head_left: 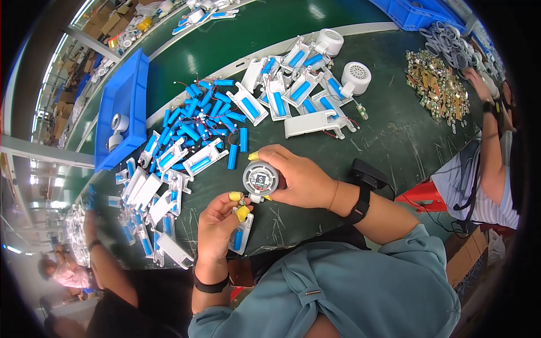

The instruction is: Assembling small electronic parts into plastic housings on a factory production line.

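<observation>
My right hand [307, 179] wraps round a round grey-and-white fan head [261, 178] with a small lit display in its centre. My left hand [217, 219] is closed in a pinch just below the fan head, by its short white neck. What sits between those fingertips is too small to make out. Yellow covers sit on several fingertips of both hands. Under the left fingers, a white handle shell [241, 235] with a blue battery cell in it lies at the table's near edge.
Blue battery cells [194, 121] with wires are heaped ahead, left of white handle shells [276, 98] and fan heads [356, 78]. More shells [160, 205] lie left. A blue bin [121, 107], circuit boards [437, 87], a black object [369, 173] and co-workers' arms [482, 87] surround me.
</observation>
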`<action>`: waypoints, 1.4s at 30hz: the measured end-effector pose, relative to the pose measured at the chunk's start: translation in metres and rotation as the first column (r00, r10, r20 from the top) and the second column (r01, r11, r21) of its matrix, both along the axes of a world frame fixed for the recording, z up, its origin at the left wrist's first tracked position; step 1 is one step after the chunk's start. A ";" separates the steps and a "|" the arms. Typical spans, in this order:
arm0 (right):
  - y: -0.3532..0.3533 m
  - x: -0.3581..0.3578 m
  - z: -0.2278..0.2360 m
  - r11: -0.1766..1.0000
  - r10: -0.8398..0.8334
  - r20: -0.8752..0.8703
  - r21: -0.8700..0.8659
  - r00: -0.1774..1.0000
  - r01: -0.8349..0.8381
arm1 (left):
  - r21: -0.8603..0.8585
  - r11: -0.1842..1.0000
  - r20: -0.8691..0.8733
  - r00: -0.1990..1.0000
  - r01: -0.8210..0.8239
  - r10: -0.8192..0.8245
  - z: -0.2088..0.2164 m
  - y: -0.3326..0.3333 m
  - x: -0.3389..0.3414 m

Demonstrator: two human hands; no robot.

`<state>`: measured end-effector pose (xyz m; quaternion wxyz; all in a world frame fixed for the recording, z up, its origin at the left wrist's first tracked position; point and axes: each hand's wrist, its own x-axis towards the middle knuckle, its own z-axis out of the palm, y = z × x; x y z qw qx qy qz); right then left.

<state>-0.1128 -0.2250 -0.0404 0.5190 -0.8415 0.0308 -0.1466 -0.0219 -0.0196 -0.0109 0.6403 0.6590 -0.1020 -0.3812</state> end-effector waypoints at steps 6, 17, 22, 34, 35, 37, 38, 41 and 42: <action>-0.004 0.000 0.005 0.999 0.016 -0.029 0.031 0.999 -0.016 | -0.018 1.000 0.004 1.000 0.014 -0.014 0.003 -0.004 0.002; 0.001 0.000 0.020 0.955 0.208 -0.149 0.247 0.967 -0.167 | -0.190 0.981 -0.138 0.990 -0.041 0.014 0.058 0.019 0.017; 0.006 0.001 0.020 0.948 0.267 -0.133 0.212 0.954 -0.235 | -0.020 0.975 0.290 0.932 -0.220 0.216 0.126 0.067 0.076; 0.005 0.019 0.017 0.942 0.177 -0.325 0.328 0.929 -0.065 | 0.595 0.402 0.760 0.650 -0.696 0.000 0.160 0.235 0.343; 0.005 0.020 0.016 0.948 0.175 -0.314 0.310 0.933 -0.073 | 0.583 0.289 0.801 0.597 -0.759 -0.045 0.150 0.257 0.373; 0.004 0.017 0.013 0.954 0.162 -0.304 0.290 0.939 -0.071 | 0.517 0.077 0.850 0.500 -0.853 -0.163 0.124 0.296 0.434; 0.005 0.014 0.014 0.970 0.131 -0.291 0.235 0.948 -0.062 | 0.516 0.097 0.852 0.499 -0.851 -0.159 0.108 0.313 0.464; 0.007 0.016 0.019 0.988 0.099 -0.295 0.140 0.950 -0.059 | 0.269 0.350 0.875 0.379 -0.897 0.300 0.068 0.349 0.522; 0.010 0.016 0.019 0.995 0.072 -0.323 0.088 0.944 -0.046 | 0.273 0.361 0.869 0.389 -0.892 0.305 0.055 0.343 0.533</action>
